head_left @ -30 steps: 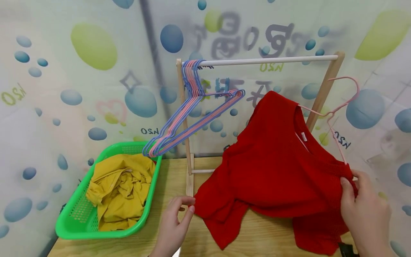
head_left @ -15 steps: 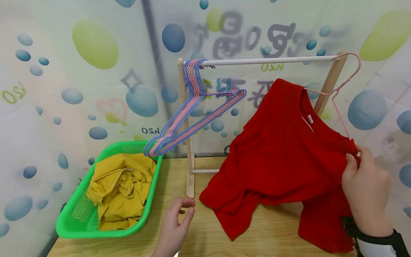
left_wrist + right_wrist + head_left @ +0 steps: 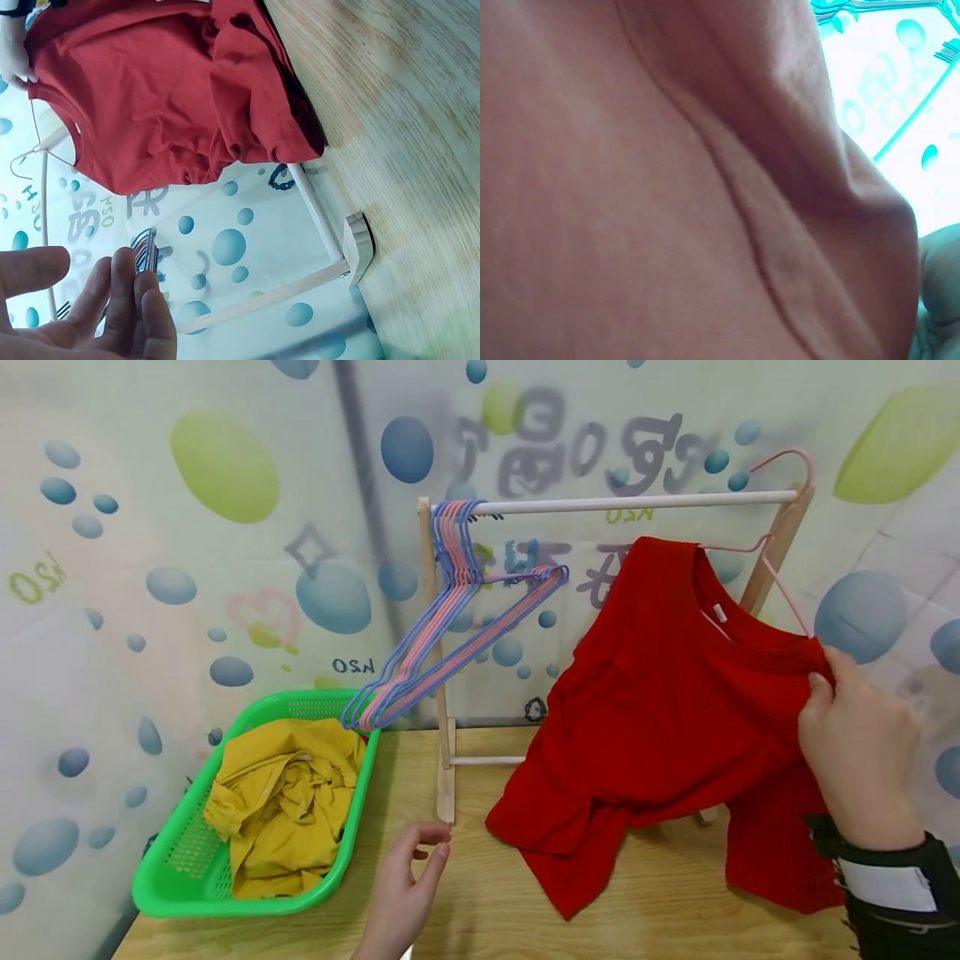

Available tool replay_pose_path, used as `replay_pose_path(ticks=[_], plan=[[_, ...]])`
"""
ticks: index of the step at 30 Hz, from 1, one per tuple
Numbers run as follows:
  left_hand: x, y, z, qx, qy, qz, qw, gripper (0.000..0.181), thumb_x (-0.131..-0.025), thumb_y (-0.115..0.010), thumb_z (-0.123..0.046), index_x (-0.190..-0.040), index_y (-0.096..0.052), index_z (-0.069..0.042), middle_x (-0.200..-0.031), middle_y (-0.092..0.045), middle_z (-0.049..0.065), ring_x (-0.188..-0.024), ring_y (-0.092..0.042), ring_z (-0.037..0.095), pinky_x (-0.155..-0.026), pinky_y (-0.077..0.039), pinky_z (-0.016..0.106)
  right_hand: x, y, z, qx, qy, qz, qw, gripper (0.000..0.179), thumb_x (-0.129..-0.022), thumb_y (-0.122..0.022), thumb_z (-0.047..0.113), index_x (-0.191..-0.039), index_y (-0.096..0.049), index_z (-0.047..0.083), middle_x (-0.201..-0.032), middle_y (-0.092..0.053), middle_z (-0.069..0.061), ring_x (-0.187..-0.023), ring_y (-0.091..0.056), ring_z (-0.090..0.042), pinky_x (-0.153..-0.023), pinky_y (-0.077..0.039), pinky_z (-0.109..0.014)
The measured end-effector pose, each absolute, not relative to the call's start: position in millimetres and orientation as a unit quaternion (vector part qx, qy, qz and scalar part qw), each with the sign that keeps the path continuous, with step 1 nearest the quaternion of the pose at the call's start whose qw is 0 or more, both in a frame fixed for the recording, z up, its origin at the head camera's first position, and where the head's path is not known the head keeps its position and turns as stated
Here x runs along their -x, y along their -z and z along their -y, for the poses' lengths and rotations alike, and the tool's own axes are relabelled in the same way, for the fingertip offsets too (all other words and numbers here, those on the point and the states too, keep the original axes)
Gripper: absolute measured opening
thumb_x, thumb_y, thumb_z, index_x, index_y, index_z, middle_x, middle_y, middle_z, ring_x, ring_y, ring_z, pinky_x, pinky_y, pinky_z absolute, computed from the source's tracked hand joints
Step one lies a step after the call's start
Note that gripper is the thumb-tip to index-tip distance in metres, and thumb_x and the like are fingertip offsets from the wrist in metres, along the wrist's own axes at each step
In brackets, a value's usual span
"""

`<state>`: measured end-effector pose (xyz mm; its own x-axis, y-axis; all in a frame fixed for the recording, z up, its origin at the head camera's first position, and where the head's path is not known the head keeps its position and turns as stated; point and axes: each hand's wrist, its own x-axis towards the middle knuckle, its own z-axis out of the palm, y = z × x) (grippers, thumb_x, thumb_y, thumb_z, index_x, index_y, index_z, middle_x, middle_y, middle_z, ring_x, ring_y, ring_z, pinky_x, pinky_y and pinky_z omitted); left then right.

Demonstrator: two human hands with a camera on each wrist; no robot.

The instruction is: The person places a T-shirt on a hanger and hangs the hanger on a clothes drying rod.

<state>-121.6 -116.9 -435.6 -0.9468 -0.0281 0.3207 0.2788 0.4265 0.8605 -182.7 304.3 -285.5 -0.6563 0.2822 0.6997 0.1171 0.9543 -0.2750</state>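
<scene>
A red shirt (image 3: 675,710) hangs on a pink hanger (image 3: 787,581), whose hook stands at the right end of the rack's white rail (image 3: 637,503). My right hand (image 3: 858,735) grips the shirt's shoulder together with the hanger's end. In the right wrist view the shirt's cloth (image 3: 667,210) fills most of the picture. My left hand (image 3: 408,877) is held over the wooden table, left of the shirt's sleeve and apart from it, its fingers loosely bent with nothing in them. The left wrist view shows those relaxed fingers (image 3: 120,300) below the shirt.
Several blue and pink hangers (image 3: 450,618) hang at the rail's left end. A green basket (image 3: 352,827) with a yellow garment (image 3: 292,802) stands at the left of the table (image 3: 660,910). The rack's wooden foot (image 3: 446,793) rests on the table, before a dotted backdrop.
My right hand has raised the red shirt and hanger; the hook has gone from below the rail up to the rail's right end. The sleeve has moved right, away from my left hand.
</scene>
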Motion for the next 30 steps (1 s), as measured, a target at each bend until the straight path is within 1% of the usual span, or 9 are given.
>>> replay_pose_path(ticks=[5,8,13,16,20,24,27,30], plan=[[123,436,117,0.076,0.531,0.829,0.159,0.014,-0.088,-0.062,-0.01,-0.099,-0.063,-0.019,-0.096,-0.063,-0.008,-0.093,-0.057,0.009,-0.078,-0.046,0.033,183,279,-303,0.117,-0.1,0.914,0.376,0.041,-0.095,-0.041,0.012,-0.132,-0.047,-0.005,-0.114,-0.053,-0.038,-0.083,-0.046,-0.062,-0.067,-0.036,-0.066],[123,436,117,0.077,0.527,0.83,0.167,0.015,-0.087,-0.063,-0.009,-0.099,-0.063,-0.019,-0.095,-0.063,-0.009,-0.092,-0.058,0.009,-0.077,-0.046,0.032,183,276,-303,0.119,-0.096,0.922,0.355,0.043,-0.095,-0.041,0.012,-0.134,-0.046,-0.005,-0.118,-0.051,-0.038,-0.084,-0.045,-0.062,-0.067,-0.035,-0.065],[123,434,117,0.074,0.526,0.831,0.164,0.015,-0.088,-0.062,-0.009,-0.099,-0.063,-0.019,-0.095,-0.063,-0.008,-0.092,-0.058,0.011,-0.077,-0.046,0.031,183,274,-303,0.117,-0.083,0.93,0.339,0.042,-0.094,-0.042,0.012,-0.133,-0.047,-0.004,-0.113,-0.052,-0.04,-0.083,-0.044,-0.062,-0.066,-0.034,-0.065],[123,434,118,0.071,0.525,0.832,0.166,0.015,-0.088,-0.062,-0.009,-0.099,-0.063,-0.018,-0.096,-0.063,-0.008,-0.093,-0.058,0.01,-0.077,-0.046,0.031,182,276,-303,0.111,-0.075,0.932,0.337,0.042,-0.093,-0.043,0.012,-0.132,-0.047,-0.004,-0.103,-0.056,-0.04,-0.078,-0.045,-0.061,-0.062,-0.037,-0.064],[123,434,118,0.066,0.524,0.832,0.172,0.016,-0.087,-0.063,-0.008,-0.1,-0.063,-0.017,-0.096,-0.064,-0.006,-0.093,-0.058,0.009,-0.077,-0.046,0.031,181,278,-304,0.103,-0.072,0.936,0.329,0.042,-0.092,-0.045,0.01,-0.131,-0.048,-0.005,-0.094,-0.054,-0.042,-0.074,-0.047,-0.059,-0.06,-0.038,-0.062],[123,433,121,0.062,0.521,0.834,0.171,0.015,-0.088,-0.062,-0.009,-0.1,-0.063,-0.016,-0.096,-0.064,-0.006,-0.093,-0.058,0.009,-0.078,-0.046,0.033,180,278,-304,0.107,-0.072,0.944,0.305,0.042,-0.092,-0.045,0.01,-0.131,-0.047,-0.005,-0.1,-0.053,-0.041,-0.078,-0.047,-0.058,-0.064,-0.038,-0.063],[124,432,123,0.059,0.519,0.835,0.173,0.014,-0.088,-0.062,-0.009,-0.1,-0.063,-0.015,-0.096,-0.065,-0.005,-0.092,-0.059,0.01,-0.078,-0.047,0.034,179,277,-303,0.106,-0.072,0.948,0.293,0.042,-0.092,-0.045,0.012,-0.131,-0.046,-0.005,-0.098,-0.054,-0.04,-0.076,-0.048,-0.056,-0.063,-0.04,-0.061],[123,432,124,0.058,0.515,0.836,0.179,0.013,-0.088,-0.062,-0.009,-0.1,-0.063,-0.015,-0.097,-0.065,-0.004,-0.092,-0.059,0.01,-0.077,-0.047,0.031,176,276,-298,0.104,-0.075,0.945,0.303,0.046,-0.091,-0.047,0.013,-0.132,-0.043,-0.008,-0.103,-0.053,-0.041,-0.078,-0.049,-0.057,-0.065,-0.042,-0.063]])
